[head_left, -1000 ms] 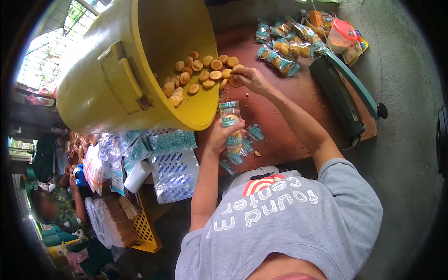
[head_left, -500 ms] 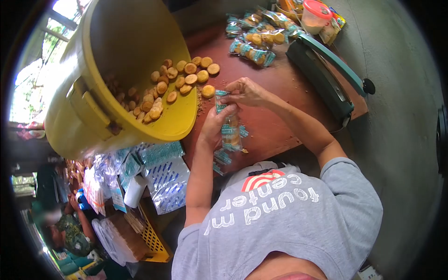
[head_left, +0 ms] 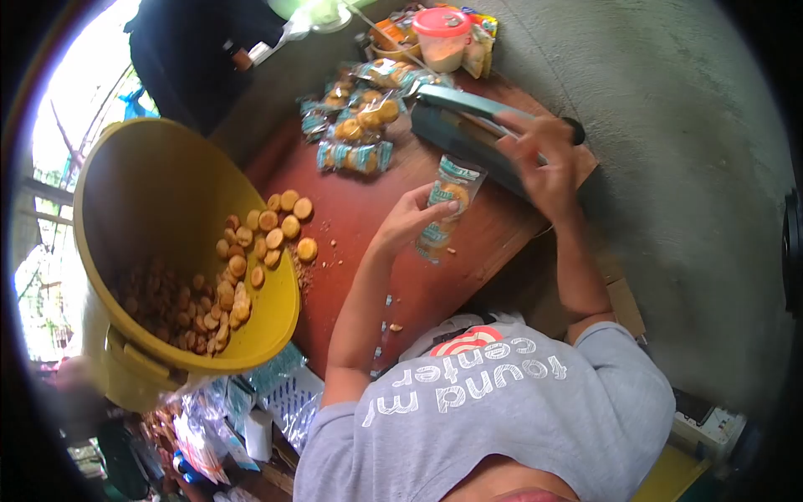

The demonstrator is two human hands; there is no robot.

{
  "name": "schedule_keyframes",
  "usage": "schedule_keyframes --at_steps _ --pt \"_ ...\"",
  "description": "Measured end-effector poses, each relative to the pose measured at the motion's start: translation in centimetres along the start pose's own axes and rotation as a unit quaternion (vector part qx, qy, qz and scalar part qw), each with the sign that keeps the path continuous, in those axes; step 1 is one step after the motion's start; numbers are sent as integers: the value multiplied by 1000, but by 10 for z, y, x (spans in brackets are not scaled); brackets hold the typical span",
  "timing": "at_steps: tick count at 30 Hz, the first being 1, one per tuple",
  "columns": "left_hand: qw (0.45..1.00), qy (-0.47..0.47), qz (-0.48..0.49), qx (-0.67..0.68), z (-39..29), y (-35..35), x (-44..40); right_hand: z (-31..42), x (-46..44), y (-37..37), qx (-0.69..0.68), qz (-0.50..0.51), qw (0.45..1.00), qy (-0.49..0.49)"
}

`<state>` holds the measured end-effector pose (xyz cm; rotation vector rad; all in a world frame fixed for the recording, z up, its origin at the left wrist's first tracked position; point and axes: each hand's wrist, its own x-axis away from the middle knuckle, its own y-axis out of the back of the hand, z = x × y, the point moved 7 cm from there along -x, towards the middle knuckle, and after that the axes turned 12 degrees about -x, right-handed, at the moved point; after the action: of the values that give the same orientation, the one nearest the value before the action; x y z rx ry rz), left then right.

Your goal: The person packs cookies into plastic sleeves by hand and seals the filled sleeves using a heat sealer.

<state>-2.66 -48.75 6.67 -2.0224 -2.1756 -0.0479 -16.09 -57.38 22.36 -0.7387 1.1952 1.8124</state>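
My left hand holds a clear packet with teal print upright, round cookies stacked inside it. My right hand, a little blurred, is over the teal lever of a dark bag sealer, its fingers bent and apart; whether it touches the lever is unclear. The packet's top lies close to the sealer's near side. Left of my hands, a tipped yellow tub holds many loose cookies, some at its rim.
Filled packets lie on the red-brown table behind my left hand. A jar with a pink lid stands near the back wall beside a small basket. Plastic bags hang over the lower left. Crumbs dot the table.
The view has swung right. My left hand has carried the packet from near the tub to the sealer. My right hand has let go of the packet's top and moved over to the lever.
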Motion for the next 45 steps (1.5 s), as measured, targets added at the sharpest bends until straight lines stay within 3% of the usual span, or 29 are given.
schedule_keyframes --at_steps 1,3,4,6,11,14,19,21,25,29,35,36,38,43,45 --pt "1000 -3 7 -1 1 -4 -17 -12 -1 12 7 -3 1000 0" --pt "995 78 61 -31 21 -14 -54 -66 -1 33 -7 -60 980 -187" --pt "990 123 76 10 28 -21 -71 -76 -5 34 -2 -65 980 -189" --pt "984 148 100 14 29 -26 -99 -107 -7 28 -150 -86 945 -279" --pt "976 179 124 1 6 -33 -130 -133 12 18 -52 13 940 -337" --pt "977 175 126 -3 13 -31 -133 -144 52 12 31 10 943 -332" --pt "973 204 102 -15 30 -22 -111 -139 65 11 30 1 953 -300" --pt "976 167 110 -89 31 -17 -102 -140 66 10 16 -18 948 -318" --pt "975 162 104 -107 42 -10 -80 -139 66 9 -1 -20 953 -303" --pt "978 177 66 -94 41 -8 -55 -137 67 9 62 -30 944 -324" --pt "986 153 -8 -60 52 -14 -48 -112 64 13 110 -105 959 -238" --pt "988 146 -16 -55 52 -15 -50 -111 65 12 107 -103 960 -236" --pt "989 138 -34 -37 54 -21 -47 -90 63 11 181 -91 974 -99" --pt "992 101 -64 -34 44 -15 -36 -31 27 16 210 -60 976 -19" --pt "997 23 -70 -33 32 -6 -22 6 16 -2 191 -51 980 23"
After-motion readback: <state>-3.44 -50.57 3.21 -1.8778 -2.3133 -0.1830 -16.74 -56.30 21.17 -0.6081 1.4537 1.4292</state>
